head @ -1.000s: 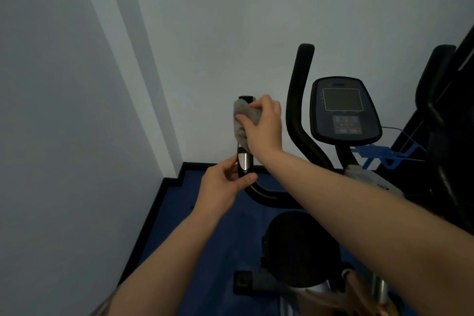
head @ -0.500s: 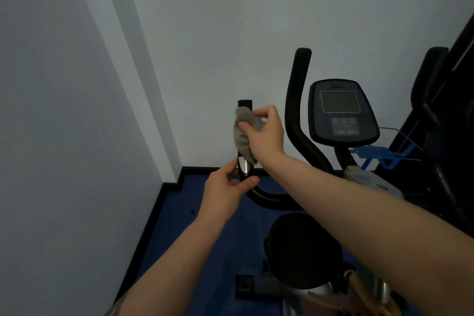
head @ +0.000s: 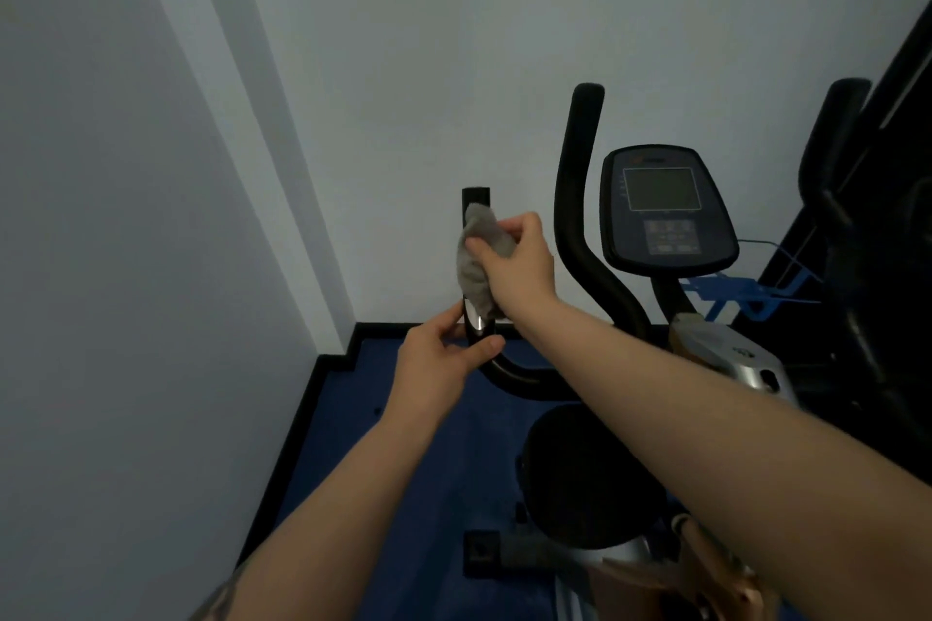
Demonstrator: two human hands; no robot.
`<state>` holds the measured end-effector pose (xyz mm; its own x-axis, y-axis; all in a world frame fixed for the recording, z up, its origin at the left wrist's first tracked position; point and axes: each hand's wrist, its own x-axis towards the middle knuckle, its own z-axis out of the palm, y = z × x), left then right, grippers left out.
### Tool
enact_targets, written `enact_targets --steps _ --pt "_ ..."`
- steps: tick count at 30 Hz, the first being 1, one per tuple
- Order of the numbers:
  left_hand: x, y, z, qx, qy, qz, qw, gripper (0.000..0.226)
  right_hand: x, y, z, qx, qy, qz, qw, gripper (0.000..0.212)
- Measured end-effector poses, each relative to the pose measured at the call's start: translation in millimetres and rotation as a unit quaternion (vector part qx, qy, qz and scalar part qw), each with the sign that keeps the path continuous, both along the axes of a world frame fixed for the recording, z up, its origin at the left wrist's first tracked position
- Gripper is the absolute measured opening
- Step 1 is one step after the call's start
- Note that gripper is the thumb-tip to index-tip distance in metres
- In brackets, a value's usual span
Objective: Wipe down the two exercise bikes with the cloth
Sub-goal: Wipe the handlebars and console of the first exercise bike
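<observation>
Above the left hand (head: 444, 358), which pinches the handlebar (head: 476, 333), the right hand (head: 519, 262) grips the cloth (head: 476, 262) round the bar. Cloth now sits lower than a second ago; downstroke nearly done, the other grip likely next

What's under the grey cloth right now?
The grey cloth wraps the left handlebar, whose black tip shows above and silver sensor plate below. The right hand grips the cloth; the left hand holds the bar lower. The covered stretch is hidden.

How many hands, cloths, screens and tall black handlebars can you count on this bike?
Hands: 2, left hand and right hand
Grey cloth: 1
Console screen: 1
Black handlebars: 2, left handlebar and right handlebar
Total: 6
</observation>
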<state>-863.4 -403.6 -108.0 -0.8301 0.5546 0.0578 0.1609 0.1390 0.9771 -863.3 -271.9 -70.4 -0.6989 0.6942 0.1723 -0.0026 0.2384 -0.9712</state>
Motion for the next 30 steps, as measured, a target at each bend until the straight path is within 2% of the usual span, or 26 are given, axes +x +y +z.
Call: enact_targets --steps 4,6,8,9,11,14,15,17,20,22,25,27,30 --pt "1.8 -4.1 2.3 0.007 0.021 -0.032 0.999 0.044 48.3 7.3 -10.1 0.061 -0.109 0.145 0.981 0.029" --pt "0.6 -12.0 -1.4 -0.006 0.017 -0.083 0.996 0.064 69.7 12.3 -7.3 0.081 -0.156 0.225 0.958 0.028" --pt "3.3 -20.7 -8.0 -0.04 0.004 -0.117 0.992 0.094 81.9 10.6 -3.0 0.128 -0.184 0.267 0.937 0.029" --pt "5.8 -23.7 -10.6 -0.048 0.004 -0.114 0.992 0.1 85.0 9.9 1.3 0.156 -0.192 0.279 0.928 0.028" --pt "11.6 -27.3 -13.5 -0.033 0.012 -0.088 0.996 0.091 92.0 13.1 11.2 0.239 -0.228 0.303 0.894 0.028" --pt "18.0 -30.0 -11.7 -0.007 0.039 -0.043 0.998 0.071 105.5 29.1 20.9 0.35 -0.312 0.319 0.823 0.028" --pt "19.1 -29.9 -10.7 -0.009 0.062 -0.017 0.998 0.064 109.5 33.3 21.1 0.345 -0.324 0.312 0.824 0.029" --pt "23.5 -28.6 -8.5 -0.007 0.106 0.02 0.994 0.051 110.1 28.4 17.6 0.3 -0.308 0.293 0.854 0.036" --pt "34.8 -15.5 -1.2 -0.024 0.172 0.029 0.984 0.048 97.8 10.4 3.1 0.26 -0.254 0.279 0.889 0.05" --pt "33.9 -13.5 0.2 -0.045 0.208 0.029 0.977 0.051 91.8 5.3 -1.6 0.285 -0.243 0.279 0.884 0.045" --pt "27.3 -16.3 -0.6 -0.067 0.23 0.028 0.97 0.054 107.0 27.9 8.1 0.3 -0.291 0.294 0.859 0.034" --pt "26.6 -17.4 0.2 -0.072 0.232 0.029 0.97 0.057 116.4 41.1 14.2 0.314 -0.329 0.3 0.839 0.031" --pt "30.1 -15.1 -1.9 -0.082 0.221 0.031 0.971 0.061 106.5 30.5 10.8 0.325 -0.335 0.298 0.833 0.032"
